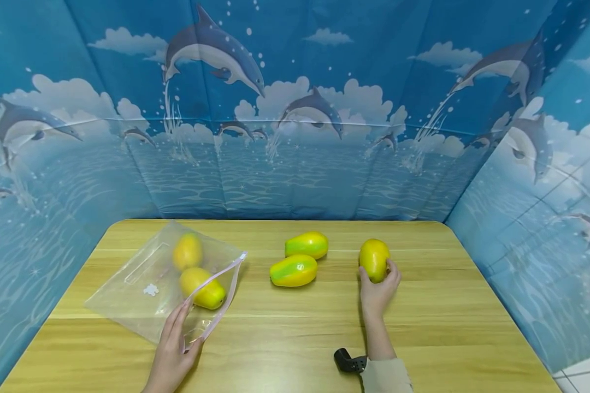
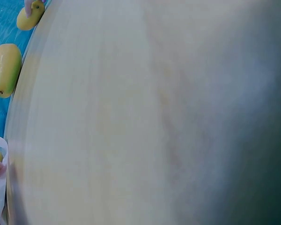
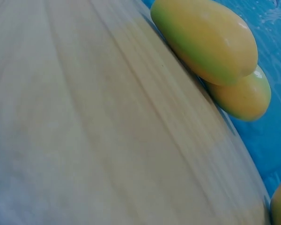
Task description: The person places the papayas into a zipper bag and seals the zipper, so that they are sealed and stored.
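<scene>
Our right hand (image 1: 379, 292) grips the near end of a smooth, shiny, egg-shaped papaya (image 1: 373, 257), well right of the thin, see-through zip bag (image 1: 166, 292), whose open edge our left hand (image 1: 173, 344) pinches.

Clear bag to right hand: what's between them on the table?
A nearer yellow-green fruit and a farther yellow-green fruit lie between the clear bag and the right hand, with bare table on either side; the head view shows it.
</scene>
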`<state>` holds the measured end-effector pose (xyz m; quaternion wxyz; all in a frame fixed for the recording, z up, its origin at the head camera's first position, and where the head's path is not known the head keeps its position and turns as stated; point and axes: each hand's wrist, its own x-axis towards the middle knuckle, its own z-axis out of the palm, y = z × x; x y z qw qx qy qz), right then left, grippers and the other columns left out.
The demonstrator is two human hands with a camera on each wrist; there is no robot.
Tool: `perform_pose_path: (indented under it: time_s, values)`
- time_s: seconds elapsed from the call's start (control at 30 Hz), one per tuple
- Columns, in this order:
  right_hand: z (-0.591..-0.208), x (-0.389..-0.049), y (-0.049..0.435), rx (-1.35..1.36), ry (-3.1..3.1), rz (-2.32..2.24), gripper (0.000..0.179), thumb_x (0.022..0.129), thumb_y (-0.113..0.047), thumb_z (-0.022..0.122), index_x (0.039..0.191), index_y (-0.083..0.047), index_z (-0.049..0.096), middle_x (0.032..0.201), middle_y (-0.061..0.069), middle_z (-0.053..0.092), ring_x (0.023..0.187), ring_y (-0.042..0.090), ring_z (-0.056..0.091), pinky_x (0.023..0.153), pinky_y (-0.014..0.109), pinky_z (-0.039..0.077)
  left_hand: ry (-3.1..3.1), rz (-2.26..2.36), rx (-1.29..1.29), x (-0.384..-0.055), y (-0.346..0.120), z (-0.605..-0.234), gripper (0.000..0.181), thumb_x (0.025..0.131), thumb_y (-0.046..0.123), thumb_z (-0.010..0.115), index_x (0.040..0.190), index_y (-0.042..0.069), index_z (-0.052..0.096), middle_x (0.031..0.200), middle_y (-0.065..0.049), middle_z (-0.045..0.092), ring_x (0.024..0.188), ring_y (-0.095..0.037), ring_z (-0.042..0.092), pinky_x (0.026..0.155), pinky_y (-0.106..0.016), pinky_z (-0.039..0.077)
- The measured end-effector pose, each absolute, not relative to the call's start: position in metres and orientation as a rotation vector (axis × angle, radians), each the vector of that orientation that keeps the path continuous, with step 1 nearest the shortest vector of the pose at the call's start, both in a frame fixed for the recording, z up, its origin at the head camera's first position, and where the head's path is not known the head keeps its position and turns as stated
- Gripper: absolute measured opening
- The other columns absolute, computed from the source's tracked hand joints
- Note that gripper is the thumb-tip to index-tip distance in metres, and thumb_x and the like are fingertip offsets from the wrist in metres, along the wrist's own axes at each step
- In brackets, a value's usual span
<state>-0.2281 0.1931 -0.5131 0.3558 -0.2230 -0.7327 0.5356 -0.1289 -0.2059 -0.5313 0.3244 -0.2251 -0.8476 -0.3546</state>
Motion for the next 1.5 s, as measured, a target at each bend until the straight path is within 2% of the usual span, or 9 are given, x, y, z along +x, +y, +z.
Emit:
perform_pose_path:
  time_s: [0.13,0.53,0.8,1.0,1.13,1.3,1.43,1.5]
  values:
    - [-0.517,-0.226,0.195,-0.590,-1.869,1.441,0.062,0.075,0.003,0.071,0.128,0.004,0.039,0.126,0.022,0.038,0.111,0.034,0.040,0.096,0.046,0.036,-2.225,-0.926,-0.589,-0.129,-0.206,-0.532,0.074,0.071,0.014,0.058,0.133,-0.015,0.031,0.132,-0.028,0.037,0.133,-0.008,0.021,0.112,-0.019,0.016]
    - [-0.515,-0.225,0.196,-0.646,-1.793,1.579,0.058,0.077,0.004,0.068,0.127,0.002,0.039,0.128,0.018,0.038,0.116,0.030,0.040,0.097,0.044,0.039,-2.224,-0.930,-0.581,-0.128,-0.206,-0.532,0.076,0.067,0.011,0.059,0.133,-0.015,0.031,0.132,-0.029,0.037,0.133,-0.006,0.022,0.112,-0.019,0.016]
    - [-0.513,-0.223,0.195,-0.661,-1.785,1.660,0.057,0.082,-0.003,0.065,0.132,0.001,0.038,0.130,0.016,0.038,0.116,0.030,0.041,0.096,0.043,0.041,-2.224,-0.938,-0.582,-0.128,-0.206,-0.532,0.076,0.066,0.009,0.059,0.133,-0.015,0.031,0.132,-0.029,0.036,0.133,-0.007,0.021,0.112,-0.019,0.016]
    - [-0.502,-0.221,0.190,-0.578,-1.797,1.731,0.057,0.084,-0.011,0.066,0.134,-0.005,0.040,0.131,0.010,0.041,0.117,0.026,0.043,0.096,0.032,0.043,-2.228,-0.940,-0.590,-0.128,-0.206,-0.531,0.076,0.066,0.008,0.060,0.133,-0.016,0.031,0.133,-0.028,0.036,0.133,-0.007,0.021,0.112,-0.019,0.016]
    - [-0.489,-0.219,0.181,-0.474,-1.823,1.767,0.058,0.083,-0.013,0.066,0.135,-0.007,0.041,0.131,0.007,0.042,0.116,0.020,0.041,0.095,0.027,0.041,-2.229,-0.934,-0.590,-0.127,-0.206,-0.531,0.075,0.069,0.011,0.059,0.133,-0.016,0.030,0.132,-0.028,0.036,0.133,-0.007,0.021,0.112,-0.019,0.016]
    - [-0.474,-0.217,0.166,-0.324,-1.844,1.810,0.057,0.081,-0.011,0.068,0.132,-0.004,0.043,0.129,0.009,0.045,0.113,0.018,0.042,0.100,0.030,0.038,-2.219,-0.910,-0.589,-0.128,-0.206,-0.531,0.072,0.075,0.018,0.056,0.132,-0.017,0.030,0.129,-0.032,0.037,0.133,-0.007,0.021,0.112,-0.019,0.016]
    - [-0.467,-0.213,0.152,-0.233,-1.873,1.836,0.057,0.080,-0.009,0.070,0.131,-0.002,0.044,0.127,0.011,0.046,0.112,0.020,0.044,0.097,0.022,0.040,-2.223,-0.913,-0.580,-0.128,-0.205,-0.531,0.072,0.078,0.022,0.055,0.133,-0.016,0.030,0.129,-0.032,0.036,0.132,-0.006,0.020,0.111,-0.018,0.016]
    - [-0.464,-0.210,0.145,-0.183,-1.885,1.853,0.057,0.080,-0.008,0.070,0.130,-0.001,0.044,0.127,0.011,0.047,0.112,0.020,0.044,0.094,0.017,0.040,-2.225,-0.921,-0.581,-0.127,-0.205,-0.531,0.070,0.082,0.025,0.053,0.133,-0.016,0.030,0.129,-0.031,0.036,0.132,-0.006,0.020,0.111,-0.018,0.016]
